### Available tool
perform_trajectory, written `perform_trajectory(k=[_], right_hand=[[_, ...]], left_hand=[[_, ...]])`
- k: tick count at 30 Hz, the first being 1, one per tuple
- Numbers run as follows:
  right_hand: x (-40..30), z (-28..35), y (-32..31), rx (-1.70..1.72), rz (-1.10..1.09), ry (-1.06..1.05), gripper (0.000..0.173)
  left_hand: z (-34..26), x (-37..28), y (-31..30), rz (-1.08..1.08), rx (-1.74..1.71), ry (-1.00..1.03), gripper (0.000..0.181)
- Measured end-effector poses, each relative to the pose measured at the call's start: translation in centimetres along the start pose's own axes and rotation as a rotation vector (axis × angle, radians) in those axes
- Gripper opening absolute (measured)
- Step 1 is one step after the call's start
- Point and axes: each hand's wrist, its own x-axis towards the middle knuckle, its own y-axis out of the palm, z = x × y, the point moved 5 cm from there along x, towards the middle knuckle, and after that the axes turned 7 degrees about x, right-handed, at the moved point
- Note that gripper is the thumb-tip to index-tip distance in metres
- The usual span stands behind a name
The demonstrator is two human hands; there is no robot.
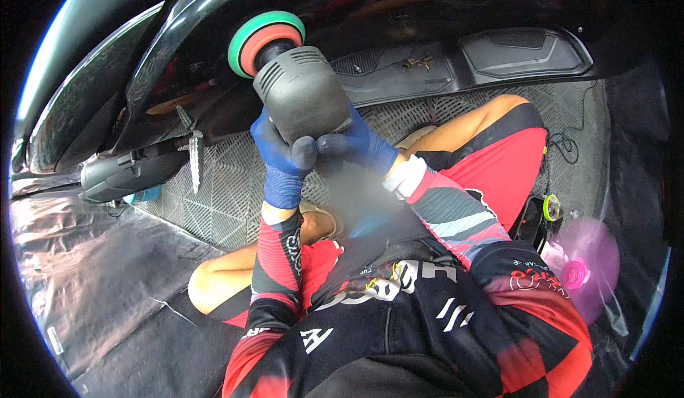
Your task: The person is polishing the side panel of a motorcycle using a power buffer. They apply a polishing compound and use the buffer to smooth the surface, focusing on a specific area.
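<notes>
A black electric polisher is held up in front of me with both hands, which wear blue gloves with dark fingertips. Its round foam pad, green-rimmed with an orange inner part, faces a glossy black vehicle body panel. Whether the pad touches the panel cannot be made out. My left hand wraps the near left side of the tool's body. On the near right side, my right hand grips it, the two thumbs almost meeting. The handle end below the hands is blurred.
Black plastic trim runs along the panel's lower edge. A metal strip hangs beside a black plastic housing. My crossed legs rest on a grey grid floor. To the right are a cable, a green tape roll and a pink fan.
</notes>
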Motion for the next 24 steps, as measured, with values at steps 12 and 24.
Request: perform_trajectory(k=[12, 24], right_hand=[[-1.1, 2.2, -5.3, -0.084, -0.086, -0.058, 0.083], [-5.2, 2.1, -14.3, 0.045, -0.448, -0.186, 0.071]], left_hand=[[1.3, 0.4, 5.7, 0.082, -0.113, 0.003, 0.088], [2.6, 1.3, 14.3, 0.295, -0.081, 0.028, 0.068]])
